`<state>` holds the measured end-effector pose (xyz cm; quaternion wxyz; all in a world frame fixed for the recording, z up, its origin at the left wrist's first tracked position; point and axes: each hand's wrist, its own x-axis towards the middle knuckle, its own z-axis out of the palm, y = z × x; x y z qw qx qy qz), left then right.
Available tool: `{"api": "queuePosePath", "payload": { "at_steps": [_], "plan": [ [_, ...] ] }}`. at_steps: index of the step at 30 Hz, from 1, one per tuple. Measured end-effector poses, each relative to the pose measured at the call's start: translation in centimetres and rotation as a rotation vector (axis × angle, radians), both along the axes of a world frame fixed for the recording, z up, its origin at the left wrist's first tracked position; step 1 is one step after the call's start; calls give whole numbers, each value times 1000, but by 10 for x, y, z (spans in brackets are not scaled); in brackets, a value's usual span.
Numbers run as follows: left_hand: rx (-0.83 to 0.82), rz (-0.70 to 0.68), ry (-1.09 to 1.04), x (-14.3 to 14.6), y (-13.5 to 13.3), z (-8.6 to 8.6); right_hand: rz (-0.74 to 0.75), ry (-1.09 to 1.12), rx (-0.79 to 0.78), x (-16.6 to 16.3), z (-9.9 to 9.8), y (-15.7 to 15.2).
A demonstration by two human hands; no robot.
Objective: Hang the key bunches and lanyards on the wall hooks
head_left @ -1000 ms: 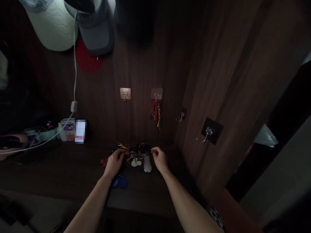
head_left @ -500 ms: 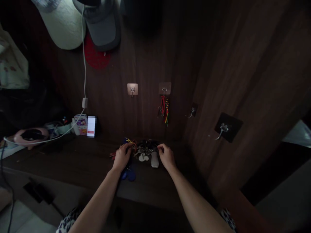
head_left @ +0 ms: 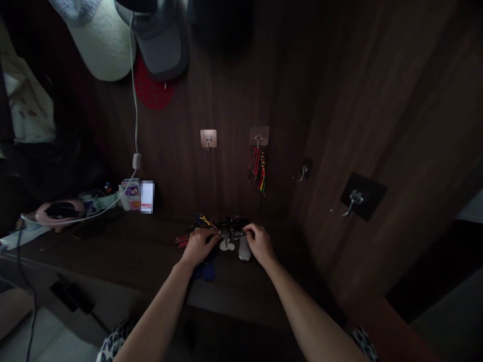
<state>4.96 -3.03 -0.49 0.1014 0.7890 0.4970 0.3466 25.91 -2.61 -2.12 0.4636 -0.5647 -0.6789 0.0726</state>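
Observation:
A heap of keys and key fobs (head_left: 226, 232) lies on a dark wooden shelf (head_left: 124, 254) against the wall. My left hand (head_left: 198, 247) rests on the heap's left side, fingers curled into the keys. My right hand (head_left: 259, 244) is on the right side, fingers pinched at a key ring beside a grey fob (head_left: 244, 250). White round tags (head_left: 227, 246) lie between my hands. Blue tags (head_left: 206, 272) lie below my left wrist. What each hand grips is too dark to make out.
Several wall hooks hang above: an empty one (head_left: 208, 139), one with red tassels (head_left: 258, 163), a small hook (head_left: 304, 172) and a black-plated hook (head_left: 356, 197). Caps (head_left: 128, 37) hang at top left. A white cable (head_left: 134, 125), boxes (head_left: 138, 195) and a pink dish (head_left: 60, 211) sit left.
The view has shifted a little. My left hand has slid slightly to the right over the keys. My right hand stays at the key ring.

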Motion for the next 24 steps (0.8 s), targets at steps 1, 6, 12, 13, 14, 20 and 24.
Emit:
{"api": "queuePosePath", "payload": {
  "at_steps": [1, 6, 12, 13, 14, 20, 24],
  "plan": [
    [4, -14, -14, 0, 0, 0, 2, -7, -2, 0, 0, 0],
    [79, 95, -12, -3, 6, -1, 3, -8, 8, -1, -1, 1],
    [21, 323, 122, -2, 16, -8, -10, -8, 9, -2, -1, 1],
    [13, 310, 144, -1, 17, -9, -9, -13, 9, -2, -1, 1],
    [6, 298, 160, 0, 18, -10, -9, -18, 9, -2, -1, 1],
    [11, 281, 80, -1, 20, -11, -8, -29, 13, -1, -1, 1],
    [146, 232, -130, -9, 19, -8, -4, -24, 9, -2, 1, 0]
  ]
}}
